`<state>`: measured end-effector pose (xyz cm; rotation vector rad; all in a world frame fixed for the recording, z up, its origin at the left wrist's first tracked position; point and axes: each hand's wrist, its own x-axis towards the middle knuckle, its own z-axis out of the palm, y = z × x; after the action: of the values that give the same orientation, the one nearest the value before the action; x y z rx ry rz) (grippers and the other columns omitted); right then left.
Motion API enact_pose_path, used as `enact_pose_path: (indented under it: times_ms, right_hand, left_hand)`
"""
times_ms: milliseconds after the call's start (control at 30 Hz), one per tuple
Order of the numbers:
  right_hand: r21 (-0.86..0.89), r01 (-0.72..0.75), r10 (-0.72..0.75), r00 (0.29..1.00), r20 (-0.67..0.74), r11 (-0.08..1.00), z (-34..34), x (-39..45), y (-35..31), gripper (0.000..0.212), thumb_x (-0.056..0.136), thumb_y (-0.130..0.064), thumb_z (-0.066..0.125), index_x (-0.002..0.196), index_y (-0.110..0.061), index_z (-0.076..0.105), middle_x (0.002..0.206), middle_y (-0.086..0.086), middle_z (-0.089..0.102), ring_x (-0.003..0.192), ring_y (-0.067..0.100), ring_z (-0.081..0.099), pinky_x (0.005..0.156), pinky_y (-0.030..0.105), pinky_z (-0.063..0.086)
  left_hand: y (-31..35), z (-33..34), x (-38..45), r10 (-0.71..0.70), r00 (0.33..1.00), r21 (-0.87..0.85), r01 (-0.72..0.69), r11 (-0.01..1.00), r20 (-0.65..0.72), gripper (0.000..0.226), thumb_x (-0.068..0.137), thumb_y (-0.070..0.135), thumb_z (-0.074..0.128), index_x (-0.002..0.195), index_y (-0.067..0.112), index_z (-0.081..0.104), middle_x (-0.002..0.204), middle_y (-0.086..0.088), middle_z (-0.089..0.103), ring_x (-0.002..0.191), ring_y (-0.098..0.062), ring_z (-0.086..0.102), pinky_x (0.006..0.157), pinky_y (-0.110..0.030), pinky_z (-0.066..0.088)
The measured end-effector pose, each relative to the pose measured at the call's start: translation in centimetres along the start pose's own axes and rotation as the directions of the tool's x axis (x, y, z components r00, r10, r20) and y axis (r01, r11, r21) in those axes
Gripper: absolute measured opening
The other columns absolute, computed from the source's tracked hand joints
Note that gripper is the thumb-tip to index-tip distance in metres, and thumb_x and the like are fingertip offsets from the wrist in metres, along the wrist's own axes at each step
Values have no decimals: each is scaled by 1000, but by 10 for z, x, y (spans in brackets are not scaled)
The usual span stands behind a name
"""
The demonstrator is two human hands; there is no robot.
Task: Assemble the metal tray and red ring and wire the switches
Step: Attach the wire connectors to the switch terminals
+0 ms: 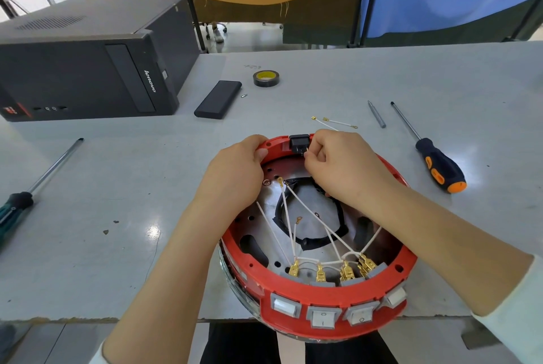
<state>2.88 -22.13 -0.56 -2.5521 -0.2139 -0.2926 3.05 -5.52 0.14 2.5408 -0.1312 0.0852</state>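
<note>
Grey desk (pixel 382 75) before yellow and blue curtains, with a black computer case (pixel 88 57) at the far left. The red ring (pixel 332 325) sits at the near desk edge, partly overhanging it, open side up, with the metal tray (pixel 273 169) seated inside. Four white switches (pixel 323 318) face the person from the near wall. Brass terminals (pixel 320 274) with white wires (pixel 308 210) are already pushed onto their backs. One ring-ended wire (pixel 299 219) lies loose over the tray's central hole. Left hand (pixel 235 175): fingers curled over the far rim, steadying the ring. Right hand (pixel 343 163): fingers pinched at the tabs of a black switch (pixel 299 141) on the far wall; whether they hold a terminal is hidden. Assembly appears done and wiring well advanced; the black switch and loose ends seemingly remain. Spare wires (pixel 338 122) and an orange-handled screwdriver (pixel 437 166), shaft pointing away, lie at the right.
</note>
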Motion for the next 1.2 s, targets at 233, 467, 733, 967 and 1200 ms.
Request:
enact_pose_path:
  times_ms: [233, 467, 733, 967, 1200]
  right_hand:
    - [-8, 25, -25, 1000, -6, 1000, 2, 2, 1, 13, 91, -16, 50, 80, -11, 56, 64, 0, 58, 64, 17, 56, 59, 29, 44]
    - [-84, 19, -19, 1000, 5, 996, -8, -3, -2, 19, 93, -34, 50, 85, -19, 57, 74, -3, 63, 73, 17, 59, 67, 35, 50]
    - [-85, -151, 146, 987, -64, 985, -57, 28, 20, 17, 87, -33, 52, 81, -25, 65, 85, -9, 66, 81, 17, 59, 67, 32, 46]
    - [-87, -295, 307, 925, 224, 952, -31, 78, 80, 23, 81, -2, 46, 93, 9, 64, 75, 22, 60, 57, 23, 52, 50, 28, 49]
    - [-278, -202, 265, 942, 209, 939, -2, 117, 83, 13, 74, -4, 50, 70, -5, 62, 62, 12, 57, 70, 33, 60, 62, 29, 51]
  left_hand:
    - [-1, -1, 0, 6, 1000, 15, -6, 1000, 14, 31, 104, 22, 36, 130, 23, 54, 117, -7, 63, 105, -27, 54, 78, -28, 33]
    - [1, -4, 4, -14, 997, 4, 14, 1000, 75, 27, 104, 24, 35, 125, 20, 52, 111, -8, 62, 90, -21, 49, 75, -30, 34]
    - [28, -5, 34, 198, 945, 27, -212, 977, 261, 39, 100, 28, 48, 139, 26, 44, 136, 0, 55, 123, -17, 51, 95, -20, 34]
    - [24, 5, 38, 209, 964, -42, -205, 978, 162, 27, 100, 26, 45, 117, 35, 64, 116, 11, 68, 109, -12, 58, 95, -32, 45]
    - [13, 7, 38, 134, 989, -26, -133, 991, 62, 27, 100, 29, 43, 115, 40, 63, 112, 14, 68, 105, -12, 58, 89, -32, 48]
